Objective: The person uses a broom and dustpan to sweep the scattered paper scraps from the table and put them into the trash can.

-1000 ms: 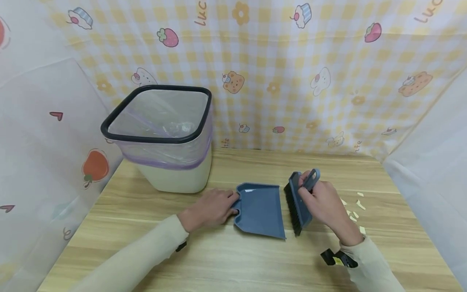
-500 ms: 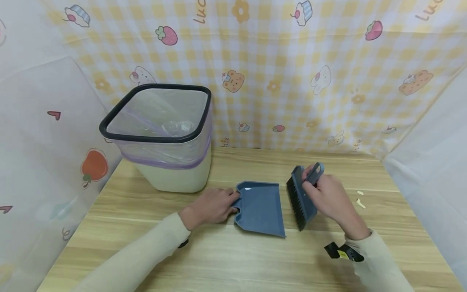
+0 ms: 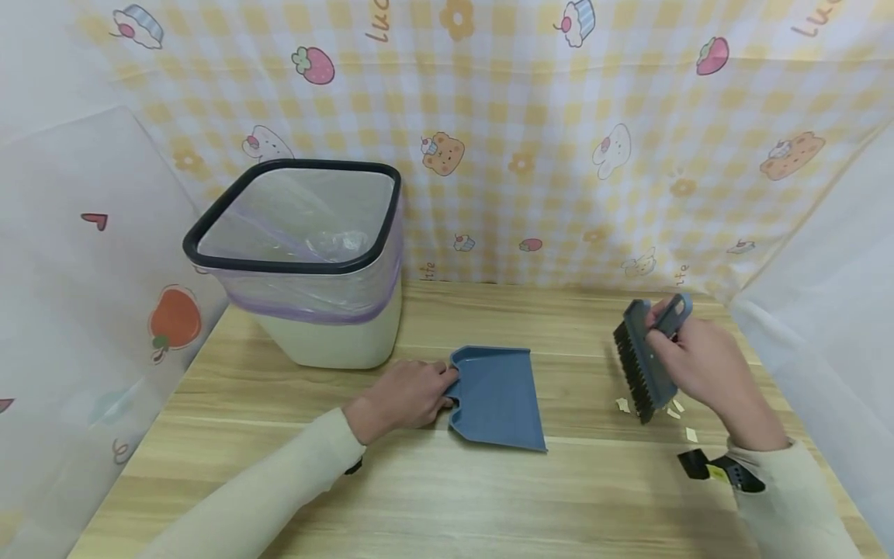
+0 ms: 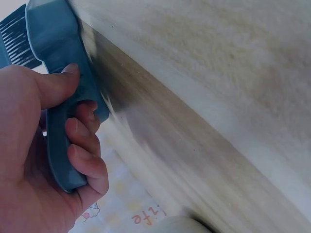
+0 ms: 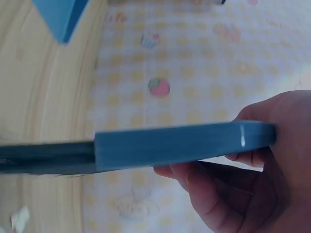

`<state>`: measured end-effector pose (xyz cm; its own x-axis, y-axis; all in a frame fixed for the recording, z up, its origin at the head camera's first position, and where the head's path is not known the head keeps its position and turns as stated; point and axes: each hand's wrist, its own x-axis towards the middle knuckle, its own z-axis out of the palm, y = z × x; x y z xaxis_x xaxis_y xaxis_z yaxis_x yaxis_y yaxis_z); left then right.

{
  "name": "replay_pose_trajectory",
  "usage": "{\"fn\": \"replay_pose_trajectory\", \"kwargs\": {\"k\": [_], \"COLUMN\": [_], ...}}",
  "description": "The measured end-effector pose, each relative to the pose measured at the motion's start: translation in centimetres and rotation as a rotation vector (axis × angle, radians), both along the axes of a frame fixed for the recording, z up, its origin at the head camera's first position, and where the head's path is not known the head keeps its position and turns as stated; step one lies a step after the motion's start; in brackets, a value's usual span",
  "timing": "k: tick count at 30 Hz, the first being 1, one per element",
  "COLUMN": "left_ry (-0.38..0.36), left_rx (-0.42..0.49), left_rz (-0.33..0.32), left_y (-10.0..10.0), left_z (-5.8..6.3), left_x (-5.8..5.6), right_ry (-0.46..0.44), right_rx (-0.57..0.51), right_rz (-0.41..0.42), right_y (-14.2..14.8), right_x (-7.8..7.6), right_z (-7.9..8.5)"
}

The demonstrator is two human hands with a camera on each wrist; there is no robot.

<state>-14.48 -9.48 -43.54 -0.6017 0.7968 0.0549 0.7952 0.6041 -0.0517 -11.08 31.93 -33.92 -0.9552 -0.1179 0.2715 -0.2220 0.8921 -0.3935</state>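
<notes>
My left hand grips the short handle of a blue-grey dustpan, which lies on the table with its wide mouth facing right. In the left wrist view, fingers curl round that handle. My right hand holds a matching hand brush by its looped handle, tilted, dark bristles facing left and down. Small pale scraps lie around the bristle tips, one of them a paler piece on the dustpan side. The right wrist view shows the brush edge-on.
A cream bin with a black rim and a clear liner stands at the back left of the wooden table. Behind hangs a yellow checked cloth, with pale sheets at both sides.
My right hand has carried the brush rightward from beside the dustpan's mouth to among the scraps. The left hand and the dustpan have stayed in place.
</notes>
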Motion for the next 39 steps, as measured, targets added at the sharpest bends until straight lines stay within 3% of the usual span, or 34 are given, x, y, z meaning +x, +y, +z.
{"fn": "replay_pose_trajectory", "kwargs": {"k": [8,15,22,27,39], "left_ry": [-0.014,-0.002,0.003,-0.005,-0.01], "left_rx": [-0.004,0.007,0.031,0.032,0.012], "left_rz": [0.013,0.012,-0.001,0.003,0.01], "left_y": [0.0,-0.1,-0.2,-0.2,-0.2], "left_z": [0.0,0.1,-0.1,-0.1,-0.2], "left_x": [0.0,0.1,0.1,0.1,0.1], "right_ry": [-0.03,-0.065,-0.038,-0.005,-0.019], "right_rx": [0.088,0.151,0.142,0.132,0.036], "right_rz": [-0.061,-0.069,-0.018,0.018,0.108], "right_y": [3.4,4.0,2.3,0.6,-3.6], "right_x": [0.9,1.1,0.7,0.2,-0.5], "right_z": [-0.5,-1.8,-3.3,-3.4,-3.3]}}
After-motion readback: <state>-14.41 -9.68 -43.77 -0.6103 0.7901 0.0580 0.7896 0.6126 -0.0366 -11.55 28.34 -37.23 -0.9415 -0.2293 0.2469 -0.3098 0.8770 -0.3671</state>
